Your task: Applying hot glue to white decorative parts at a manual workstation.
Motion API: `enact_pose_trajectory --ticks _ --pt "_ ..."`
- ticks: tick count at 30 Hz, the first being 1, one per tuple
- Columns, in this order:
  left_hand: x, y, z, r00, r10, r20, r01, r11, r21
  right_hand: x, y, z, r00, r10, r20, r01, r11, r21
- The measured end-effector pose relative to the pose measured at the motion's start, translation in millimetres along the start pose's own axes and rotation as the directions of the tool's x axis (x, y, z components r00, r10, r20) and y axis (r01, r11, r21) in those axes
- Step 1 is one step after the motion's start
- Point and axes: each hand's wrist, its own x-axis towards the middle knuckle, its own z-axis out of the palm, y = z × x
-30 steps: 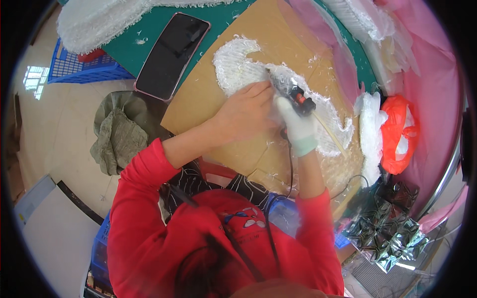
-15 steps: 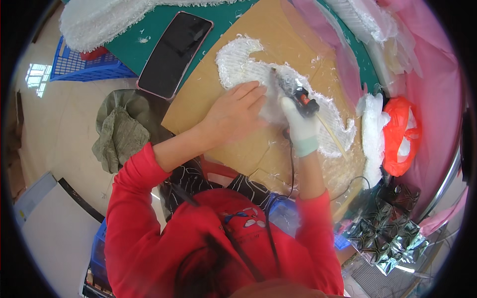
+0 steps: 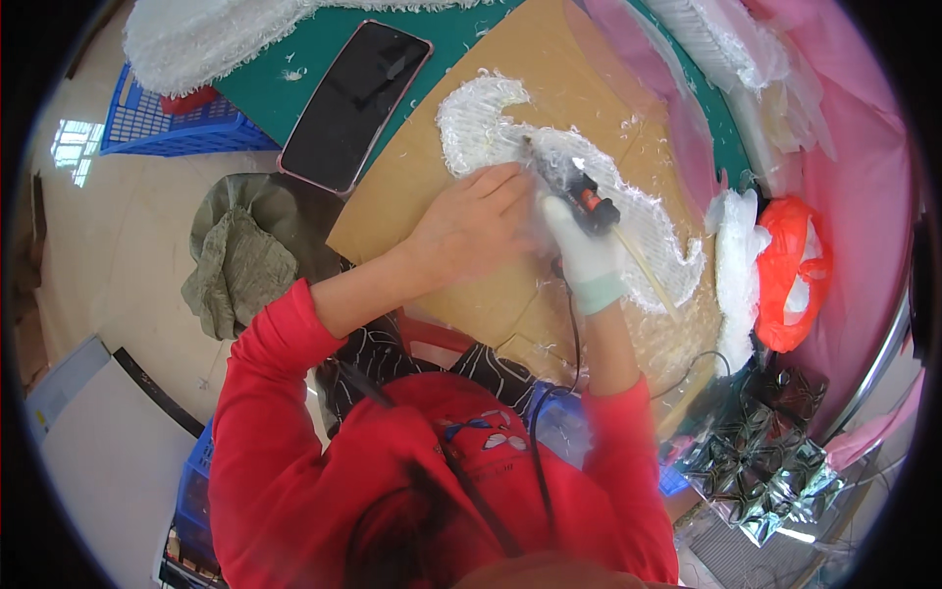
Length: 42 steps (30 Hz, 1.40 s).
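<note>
On brown cardboard point(image 3: 392, 211) lies a curved, S-like white piece point(image 3: 479, 123) with ribbed rows and a fringed, fluffy edge. My right hand point(image 3: 584, 250), in a white glove with a pale green cuff, is closed around a hot glue gun point(image 3: 595, 204), black with an orange part. A long pale glue stick point(image 3: 646, 267) sticks out of its back, toward the lower right. The gun's nozzle end is over the middle of the white piece. My bare left hand point(image 3: 476, 221) lies flat at the piece's near edge, fingers extended and partly blurred, close to the nozzle.
A dark-screened phone point(image 3: 355, 106) lies on the green tabletop point(image 3: 280, 83), left of the cardboard. More white fringed material point(image 3: 206, 49) rests at the back left. To the right are a red plastic bag point(image 3: 793, 275) and pink sheeting point(image 3: 854, 128). The gun's black cord point(image 3: 576, 339) hangs toward my lap.
My right hand and the glue gun have shifted slightly left and down. My left hand has moved a little, its fingers still near the nozzle. The cardboard and phone appear slightly farther right.
</note>
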Motion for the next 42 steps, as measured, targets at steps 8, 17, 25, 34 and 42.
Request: enact_pose_trajectory --ticks 8,17,25,34,42 --pt "-3 -3 1 1.000 -0.003 -0.017 0.003 1.000 -0.004 0 3 7 1.000 -0.031 0.000 0.030 0.989 -0.147" --pt "-3 -2 2 0.999 -0.013 -0.038 0.012 1.000 -0.020 4 6 11 0.999 -0.009 -0.035 0.011 0.999 0.044" --pt "-1 -2 -1 0.998 0.010 -0.063 -0.012 1.000 -0.022 7 7 9 0.999 0.043 0.016 -0.045 0.991 0.125" --pt "-2 -2 0 0.999 -0.004 -0.051 0.003 1.000 -0.020 7 2 13 0.997 0.053 0.064 -0.052 0.999 -0.016" --pt "-2 -2 1 0.999 -0.020 -0.050 0.018 0.999 -0.032 7 -4 14 0.996 0.006 0.085 0.001 0.997 -0.080"
